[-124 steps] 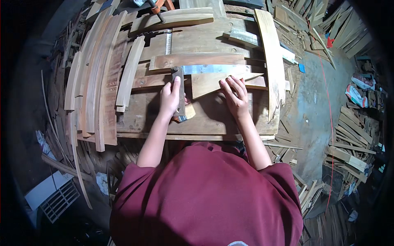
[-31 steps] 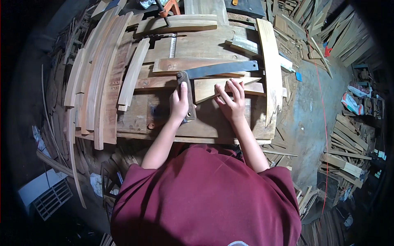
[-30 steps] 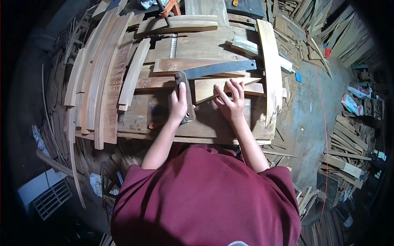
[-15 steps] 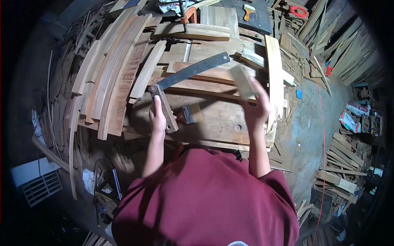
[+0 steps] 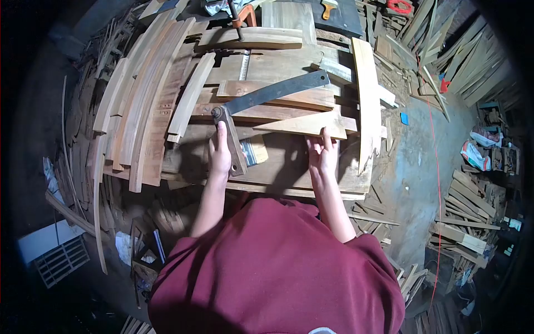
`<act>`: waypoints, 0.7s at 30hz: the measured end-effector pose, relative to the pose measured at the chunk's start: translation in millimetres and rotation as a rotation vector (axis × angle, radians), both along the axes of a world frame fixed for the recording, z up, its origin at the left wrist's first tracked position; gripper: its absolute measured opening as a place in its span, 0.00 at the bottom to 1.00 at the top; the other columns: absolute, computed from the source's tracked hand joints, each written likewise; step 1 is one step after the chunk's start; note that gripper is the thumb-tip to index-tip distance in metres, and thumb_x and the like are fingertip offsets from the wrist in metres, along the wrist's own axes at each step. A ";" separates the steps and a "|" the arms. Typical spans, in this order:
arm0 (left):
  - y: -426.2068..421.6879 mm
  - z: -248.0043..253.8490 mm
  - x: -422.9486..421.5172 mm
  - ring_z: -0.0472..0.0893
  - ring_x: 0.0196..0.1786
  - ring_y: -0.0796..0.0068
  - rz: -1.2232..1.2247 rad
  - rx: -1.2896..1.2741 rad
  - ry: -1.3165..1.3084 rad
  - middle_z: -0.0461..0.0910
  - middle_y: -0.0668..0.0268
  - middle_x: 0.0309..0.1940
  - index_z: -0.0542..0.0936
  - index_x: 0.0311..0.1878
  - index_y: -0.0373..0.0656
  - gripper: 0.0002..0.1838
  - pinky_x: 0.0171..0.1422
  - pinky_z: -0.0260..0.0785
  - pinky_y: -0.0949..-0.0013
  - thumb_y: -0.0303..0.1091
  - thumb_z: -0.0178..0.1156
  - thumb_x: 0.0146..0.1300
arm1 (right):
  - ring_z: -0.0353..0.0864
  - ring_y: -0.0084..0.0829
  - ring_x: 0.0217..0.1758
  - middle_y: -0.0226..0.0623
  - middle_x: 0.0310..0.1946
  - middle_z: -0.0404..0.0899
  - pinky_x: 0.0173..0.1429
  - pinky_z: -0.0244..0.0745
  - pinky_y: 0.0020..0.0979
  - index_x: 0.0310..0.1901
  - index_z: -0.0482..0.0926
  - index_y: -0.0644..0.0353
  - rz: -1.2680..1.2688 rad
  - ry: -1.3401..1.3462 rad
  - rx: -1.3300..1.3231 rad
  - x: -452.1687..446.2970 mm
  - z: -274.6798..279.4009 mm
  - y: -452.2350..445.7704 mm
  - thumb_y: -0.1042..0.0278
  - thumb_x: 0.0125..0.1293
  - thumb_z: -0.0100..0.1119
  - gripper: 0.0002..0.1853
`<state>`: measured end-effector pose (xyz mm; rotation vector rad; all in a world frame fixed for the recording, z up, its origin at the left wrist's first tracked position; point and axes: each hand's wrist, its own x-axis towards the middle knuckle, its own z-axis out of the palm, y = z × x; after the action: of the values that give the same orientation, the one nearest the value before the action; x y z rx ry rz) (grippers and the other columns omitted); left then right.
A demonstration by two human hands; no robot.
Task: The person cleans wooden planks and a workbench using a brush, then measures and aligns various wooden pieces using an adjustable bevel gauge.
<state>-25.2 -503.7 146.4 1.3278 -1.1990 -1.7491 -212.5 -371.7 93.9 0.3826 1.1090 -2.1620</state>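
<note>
My left hand [image 5: 221, 156] is closed around the wooden stock of a sliding bevel [image 5: 278, 93], whose dark metal blade slants up to the right. In my right hand [image 5: 322, 158] is a tapered wood wedge [image 5: 314, 123], pinched near its wide right end. The wedge's thin tip points left, just below the bevel blade; whether the two touch I cannot tell. Under the bevel's stock, a flat paintbrush [image 5: 258, 152] lies on the workbench [image 5: 342, 175], its handle hidden. Wood strips [image 5: 289, 96] lie behind the blade.
Long boards [image 5: 142, 108] are stacked along the left of the bench. A clamp [image 5: 245, 16] stands at the back beside a thick wood piece [image 5: 250, 39]. A pale board [image 5: 366, 100] lies at the right edge. Wood offcuts [image 5: 467, 200] and a red cord [image 5: 438, 183] are on the floor.
My right hand has moved down and left, turning the wood wedge from steeply tilted to nearly level beneath the blade. The bevel has shifted slightly right in the view, still in my left hand.
</note>
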 end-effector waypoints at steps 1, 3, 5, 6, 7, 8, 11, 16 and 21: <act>-0.9 -2.8 -1.4 0.74 0.16 0.76 0.007 0.017 -0.016 0.72 0.67 0.21 0.74 0.37 0.40 0.26 0.18 0.70 0.71 0.58 0.46 0.66 | 0.76 0.27 0.46 0.33 0.45 0.75 0.53 0.75 0.37 0.52 0.69 0.54 -0.007 0.028 -0.028 1.4 5.3 -2.9 0.66 0.64 0.58 0.16; -3.0 -9.0 -4.4 0.74 0.17 0.77 0.021 0.048 -0.044 0.72 0.67 0.23 0.75 0.40 0.39 0.27 0.19 0.71 0.72 0.58 0.47 0.66 | 0.77 0.26 0.45 0.32 0.43 0.75 0.50 0.77 0.32 0.49 0.71 0.57 0.005 0.063 -0.046 -1.9 -0.3 -4.7 0.68 0.65 0.57 0.13; -3.0 -14.7 -5.6 0.74 0.17 0.77 0.014 0.039 -0.037 0.72 0.67 0.23 0.74 0.40 0.39 0.26 0.19 0.71 0.72 0.58 0.47 0.66 | 0.77 0.27 0.47 0.33 0.42 0.75 0.51 0.77 0.34 0.48 0.71 0.58 0.039 0.058 -0.001 -9.0 -14.6 -2.9 0.67 0.64 0.57 0.13; -3.3 -16.2 -6.0 0.74 0.17 0.77 0.010 0.027 -0.027 0.72 0.67 0.22 0.74 0.40 0.39 0.26 0.19 0.71 0.72 0.58 0.47 0.66 | 0.77 0.29 0.48 0.34 0.42 0.75 0.53 0.77 0.35 0.48 0.71 0.59 0.074 0.056 0.041 -10.8 -15.1 -2.9 0.67 0.64 0.58 0.12; -3.5 -16.2 -5.9 0.74 0.17 0.77 0.008 0.028 -0.029 0.72 0.67 0.22 0.74 0.40 0.39 0.26 0.19 0.71 0.72 0.58 0.47 0.66 | 0.77 0.29 0.48 0.34 0.42 0.75 0.53 0.77 0.35 0.48 0.71 0.59 0.073 0.054 0.042 -11.8 -15.2 -1.9 0.67 0.64 0.58 0.12; -3.2 -16.1 -5.1 0.74 0.17 0.77 -0.012 0.037 -0.017 0.72 0.67 0.22 0.74 0.39 0.39 0.26 0.19 0.71 0.71 0.57 0.47 0.66 | 0.76 0.30 0.48 0.36 0.43 0.74 0.51 0.77 0.34 0.49 0.70 0.60 0.086 0.044 0.038 -12.4 -14.7 -0.2 0.67 0.63 0.59 0.15; -0.2 -11.6 -5.1 0.74 0.17 0.76 -0.033 0.058 -0.005 0.72 0.68 0.21 0.74 0.38 0.40 0.25 0.20 0.71 0.71 0.57 0.47 0.66 | 0.75 0.27 0.41 0.39 0.43 0.70 0.43 0.77 0.27 0.53 0.64 0.62 0.086 0.043 0.133 -6.4 18.1 5.3 0.64 0.61 0.63 0.23; 20.0 10.8 -20.6 0.74 0.19 0.77 0.041 0.061 0.048 0.73 0.68 0.22 0.72 0.39 0.41 0.18 0.21 0.69 0.72 0.49 0.54 0.65 | 0.63 0.19 0.41 0.30 0.41 0.64 0.43 0.63 0.23 0.53 0.63 0.60 -0.074 0.737 0.441 21.0 33.7 40.1 0.67 0.63 0.59 0.20; 48.2 18.5 -47.2 0.73 0.31 0.80 -0.117 -0.231 0.385 0.74 0.65 0.33 0.63 0.50 0.41 0.11 0.36 0.67 0.76 0.34 0.49 0.69 | 0.71 0.33 0.52 0.43 0.51 0.70 0.54 0.68 0.31 0.54 0.70 0.67 0.548 1.257 0.176 30.0 101.1 33.1 0.71 0.56 0.62 0.23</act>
<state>-72.4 -455.5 164.9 0.7581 -1.2274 -1.7816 -182.5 -338.7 195.0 -1.2446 1.7406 -1.6810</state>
